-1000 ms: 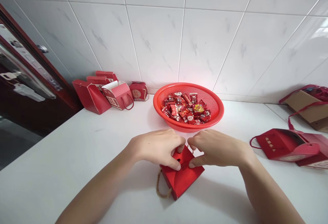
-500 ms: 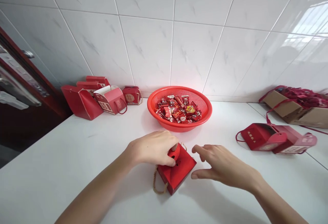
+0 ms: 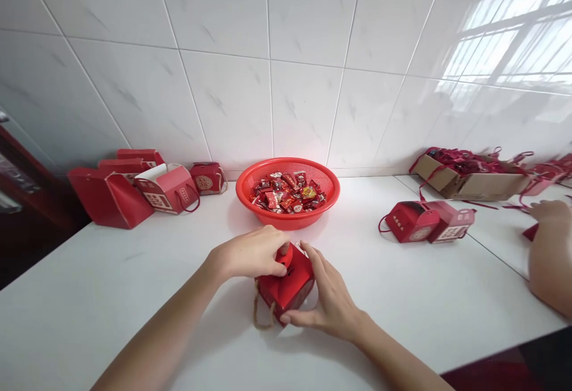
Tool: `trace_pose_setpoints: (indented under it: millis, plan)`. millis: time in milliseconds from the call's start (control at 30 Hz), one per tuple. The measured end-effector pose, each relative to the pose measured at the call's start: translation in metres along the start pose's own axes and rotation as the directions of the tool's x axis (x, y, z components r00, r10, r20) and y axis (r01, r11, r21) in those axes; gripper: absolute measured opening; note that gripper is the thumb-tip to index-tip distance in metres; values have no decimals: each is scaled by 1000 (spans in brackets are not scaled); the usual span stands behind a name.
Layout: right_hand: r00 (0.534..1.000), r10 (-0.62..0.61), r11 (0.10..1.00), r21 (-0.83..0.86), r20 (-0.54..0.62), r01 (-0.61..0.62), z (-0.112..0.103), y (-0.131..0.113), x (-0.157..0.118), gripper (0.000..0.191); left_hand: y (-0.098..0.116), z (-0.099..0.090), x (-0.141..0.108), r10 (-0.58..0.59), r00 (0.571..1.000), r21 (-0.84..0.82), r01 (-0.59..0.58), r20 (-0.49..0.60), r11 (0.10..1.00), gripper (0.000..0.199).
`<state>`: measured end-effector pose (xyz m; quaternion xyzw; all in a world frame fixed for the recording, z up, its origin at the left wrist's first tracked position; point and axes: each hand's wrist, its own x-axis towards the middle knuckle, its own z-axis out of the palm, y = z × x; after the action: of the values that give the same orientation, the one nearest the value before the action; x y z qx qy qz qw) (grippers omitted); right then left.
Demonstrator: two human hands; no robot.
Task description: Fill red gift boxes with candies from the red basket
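White tiles (image 3: 308, 117) backed a white table (image 3: 384, 295); on it, just in front of a red basket (image 3: 288, 221) of sweets (image 3: 290, 191), sat a red box (image 3: 292, 288), turned cornerwise. The left hand (image 3: 250, 254) pinched the flap (image 3: 286, 255) on top between thumb and bent fingers; the right hand (image 3: 335, 304) was spread wide round the side, thumb at the near corner, fingers at the far one, probably to brace the box against that pinch. Basket and box lay close together, which likely kept the sweets within reach. Bright and smooth, the box looked like thin card, creased on top; a rope handle (image 3: 256, 313) drooped beside it; its inside was hidden.
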<state>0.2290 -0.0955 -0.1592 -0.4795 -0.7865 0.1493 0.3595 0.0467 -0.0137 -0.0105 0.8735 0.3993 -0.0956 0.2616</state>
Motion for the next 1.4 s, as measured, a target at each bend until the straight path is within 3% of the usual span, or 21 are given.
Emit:
trace_pose_setpoints:
  millis: [133, 267, 500, 567, 667, 767, 900, 967, 1033, 1100, 1167, 1200, 1300, 1400]
  plan:
    - [991, -64, 998, 0, -118, 64, 5, -10, 2, 115, -2, 3, 3, 40, 999, 16, -40, -18, 999, 17]
    - [982, -87, 995, 34, -167, 94, -8, -13, 5, 93, 1, 6, 7, 66, 995, 3, -66, -77, 998, 13]
    - [966, 140, 990, 40, -218, -135, -57, 17, 7, 64, 5, 6, 6, 182, 977, 50, -177, -114, 983, 30]
    - [920, 231, 971, 14, -317, -239, -66, 29, 5, 61, 4, 3, 3, 190, 977, 61, -185, -96, 981, 33]
    - [802, 346, 909, -37, -487, -415, -77, 51, 3, 58, 1, -1, -1, 179, 979, 57, -175, -93, 983, 34]
    - [702, 375, 835, -107, -606, -539, -88, 77, 0, 64, -3, -4, -6, 166, 980, 40, -163, -112, 986, 36]
    - [688, 284, 744, -299, -668, -597, -106, 106, -5, 61, -8, -7, -12, 156, 979, 40, -152, -131, 988, 39]
    - [692, 229, 707, -371, -685, -602, -110, 109, -5, 56, -10, -8, -14, 139, 981, 37, -135, -137, 990, 40]
    - [732, 153, 711, -440, -664, -548, -106, 104, -1, 48, -12, -10, -16, 118, 983, 35, -114, -144, 993, 41]
    - [823, 77, 751, -510, -563, -420, -93, 94, 7, 37, -13, -11, -18, 101, 983, 29, -98, -156, 995, 42]
    - [941, 34, 805, -549, -336, -226, -78, 85, 16, 29, -15, -12, -18, 95, 982, 20, -93, -162, 995, 43]
    - [972, 54, 821, -544, -229, -174, -70, 82, 21, 28, -16, -13, -19, 92, 982, 14, -91, -162, 996, 44]
    - [973, 184, 819, -524, -141, -231, -57, 84, 35, 30, -19, -15, -21, 85, 981, 10, -85, -173, 996, 44]
    - [933, 294, 786, -502, -209, -360, -57, 99, 40, 33, -23, -19, -25, 80, 972, 19, -78, -222, 997, 43]
